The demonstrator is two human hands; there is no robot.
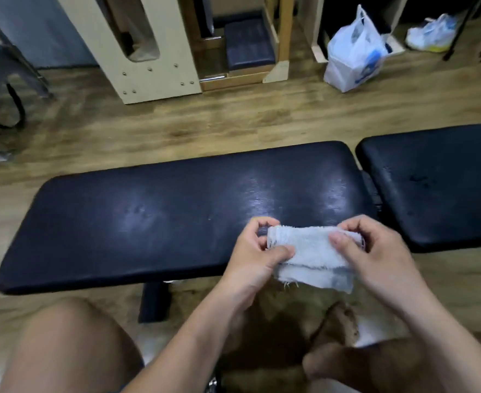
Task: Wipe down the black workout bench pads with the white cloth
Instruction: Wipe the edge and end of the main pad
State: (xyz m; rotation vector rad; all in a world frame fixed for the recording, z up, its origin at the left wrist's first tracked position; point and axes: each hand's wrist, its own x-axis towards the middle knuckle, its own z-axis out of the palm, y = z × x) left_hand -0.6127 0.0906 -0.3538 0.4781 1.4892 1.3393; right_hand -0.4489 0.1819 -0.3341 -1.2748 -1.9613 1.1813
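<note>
You hold the white cloth (313, 256), folded in layers, in the lower middle of the frame, just at the near edge of the long pad (163, 219); whether it touches the pad I cannot tell. Your left hand (250, 259) pinches its left end between thumb and curled fingers, and your right hand (381, 259) grips its right end in the same way. The long pad runs from the left side to the right of centre, and most of its shiny surface stretches to the left of your hands. A narrow gap separates its right end from the short pad (437, 185) at the right edge. Under the near edge stands the black bench leg (154, 302), with your left knee (72, 344) close below it. Beyond the far edge lies a wide strip of wooden floor (233, 120); at the top stand a beige wooden frame (137, 52), a white plastic bag (352, 52) and a second bag (429, 32).
</note>
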